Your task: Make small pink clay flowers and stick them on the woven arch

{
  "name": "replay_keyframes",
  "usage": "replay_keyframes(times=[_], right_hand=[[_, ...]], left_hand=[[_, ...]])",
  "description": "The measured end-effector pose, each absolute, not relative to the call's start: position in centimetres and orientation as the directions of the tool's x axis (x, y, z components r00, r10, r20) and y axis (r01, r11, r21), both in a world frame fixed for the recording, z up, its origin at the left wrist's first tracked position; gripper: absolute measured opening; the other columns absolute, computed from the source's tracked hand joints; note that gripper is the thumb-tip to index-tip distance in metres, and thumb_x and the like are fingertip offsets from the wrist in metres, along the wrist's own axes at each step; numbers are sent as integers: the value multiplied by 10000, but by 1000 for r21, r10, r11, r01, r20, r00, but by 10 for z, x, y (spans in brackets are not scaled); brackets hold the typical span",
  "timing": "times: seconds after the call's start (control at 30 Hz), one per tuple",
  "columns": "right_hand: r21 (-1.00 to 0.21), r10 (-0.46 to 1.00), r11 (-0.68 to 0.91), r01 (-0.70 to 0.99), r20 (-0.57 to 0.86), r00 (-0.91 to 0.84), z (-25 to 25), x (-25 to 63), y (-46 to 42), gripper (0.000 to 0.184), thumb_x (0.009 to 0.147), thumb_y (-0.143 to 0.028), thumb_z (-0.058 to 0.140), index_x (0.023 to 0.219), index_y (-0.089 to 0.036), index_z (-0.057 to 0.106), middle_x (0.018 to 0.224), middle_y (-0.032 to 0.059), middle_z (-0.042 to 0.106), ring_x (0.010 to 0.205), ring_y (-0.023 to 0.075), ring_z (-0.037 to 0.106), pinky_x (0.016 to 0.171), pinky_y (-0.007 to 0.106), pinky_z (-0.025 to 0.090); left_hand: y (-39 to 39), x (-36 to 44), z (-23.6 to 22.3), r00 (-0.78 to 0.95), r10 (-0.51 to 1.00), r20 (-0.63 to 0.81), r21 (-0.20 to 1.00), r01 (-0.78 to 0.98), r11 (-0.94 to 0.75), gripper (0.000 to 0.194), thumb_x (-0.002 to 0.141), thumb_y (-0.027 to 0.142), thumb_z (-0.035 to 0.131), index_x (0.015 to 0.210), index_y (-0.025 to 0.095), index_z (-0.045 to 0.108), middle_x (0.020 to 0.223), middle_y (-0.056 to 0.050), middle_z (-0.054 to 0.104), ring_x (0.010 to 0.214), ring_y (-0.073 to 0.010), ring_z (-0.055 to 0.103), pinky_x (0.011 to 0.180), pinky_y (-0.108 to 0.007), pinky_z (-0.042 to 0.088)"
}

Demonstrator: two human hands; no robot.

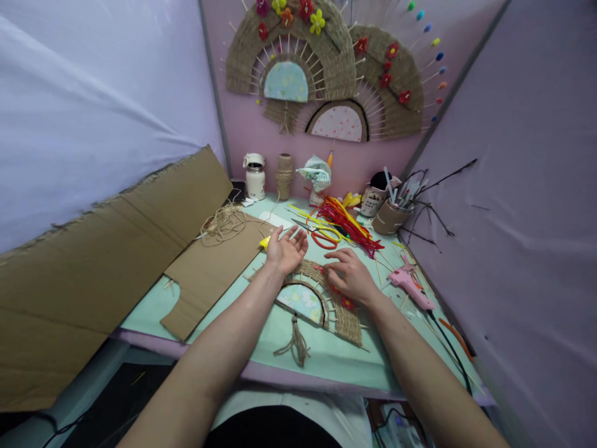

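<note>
My left hand (288, 250) is turned palm up above the upper edge of a woven twine fan (349, 323), fingers loosely spread and nothing in them. Over the fan's right part hovers my right hand (349, 275), its fingers apart and slightly bent, close to small red flowers (347, 303); whether a fingertip touches one I cannot tell. The fan lies flat, with a pale blue patterned half-circle (302, 300) at its centre and a twine tassel (295, 346) below. Just beyond my hands lie scissors (321, 234) with red and yellow handles. Part of the fan is hidden by my left wrist.
Cardboard pieces (219, 264) and loose twine (222, 225) are on the left. Red and yellow pipe cleaners (352, 225) lie behind the scissors. At the right are a pink glue gun (411, 288) with its cord and a pot (390, 218) of sticks. Finished fans (338, 56) hang on the back wall.
</note>
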State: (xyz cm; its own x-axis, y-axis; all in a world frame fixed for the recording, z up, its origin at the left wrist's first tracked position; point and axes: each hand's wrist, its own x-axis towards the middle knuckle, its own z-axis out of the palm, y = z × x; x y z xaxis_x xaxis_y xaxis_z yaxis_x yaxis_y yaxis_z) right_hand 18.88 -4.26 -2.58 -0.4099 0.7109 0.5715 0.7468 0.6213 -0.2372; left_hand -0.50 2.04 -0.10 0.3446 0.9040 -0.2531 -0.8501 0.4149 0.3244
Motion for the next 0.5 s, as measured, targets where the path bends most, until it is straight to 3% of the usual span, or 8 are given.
replay_keyframes(times=[0.3,0.43,0.5], right_hand=[[-182,713,654,735,473,-518,-29,190,-41,201,806,-160,581,811,-242,765,1144,62,683,1077,272,524,909,479,498],[-246,685,643,725,609,-401,-26,192,-41,213,823,-177,560,878,-245,755,1175,65,671,1083,264,538,937,497,480],[-273,664,630,727,674,-323,-25,194,-40,220,835,-183,544,897,-242,748,1158,64,678,1070,257,549,944,498,472]], left_hand=[[22,-6,0,338,902,-268,318,-853,414,258,853,335,497,975,134,604,803,-85,635,755,-167,644,664,-286,530],[21,-6,1,325,908,-264,342,-849,403,246,854,323,493,975,142,607,796,-81,635,751,-164,645,670,-286,529],[22,-4,1,299,917,-263,416,-823,387,221,846,310,508,948,142,612,784,-73,634,736,-154,641,677,-277,524]])
